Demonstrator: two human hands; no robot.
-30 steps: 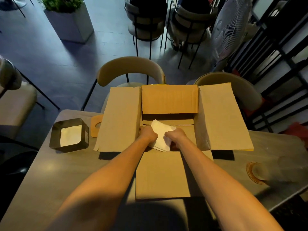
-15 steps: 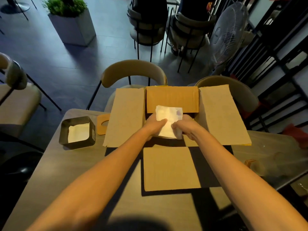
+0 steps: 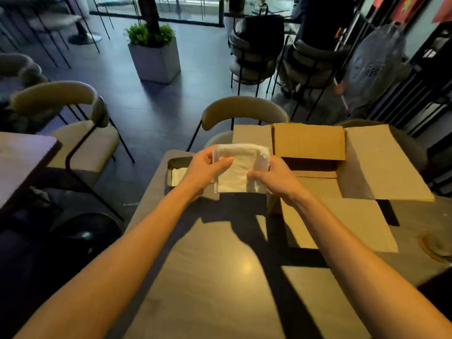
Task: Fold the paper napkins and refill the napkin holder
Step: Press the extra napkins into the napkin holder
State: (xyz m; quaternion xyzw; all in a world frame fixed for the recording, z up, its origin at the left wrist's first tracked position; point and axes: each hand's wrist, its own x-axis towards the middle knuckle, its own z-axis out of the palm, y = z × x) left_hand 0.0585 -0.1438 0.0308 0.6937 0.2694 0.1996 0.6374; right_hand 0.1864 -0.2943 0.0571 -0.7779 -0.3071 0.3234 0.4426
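Observation:
A thick stack of white paper napkins (image 3: 238,167) hangs in the air above the table, held from both sides. My left hand (image 3: 203,171) grips its left edge and my right hand (image 3: 275,178) grips its right edge. The dark metal napkin holder (image 3: 171,171) sits at the table's far left corner, mostly hidden behind my left hand, with white napkins lying in its bottom. The open cardboard box (image 3: 309,141) stands to the right of the stack, flaps spread outward.
The grey table (image 3: 220,277) stretches toward me. A round coaster (image 3: 434,247) lies at its right edge. Beige chairs (image 3: 244,111) stand behind the table, another chair and table at the left. A planter and a standing fan are farther back.
Both hands lifted the napkin stack out of the box and carried it left, over toward the holder. The head view swung left as well.

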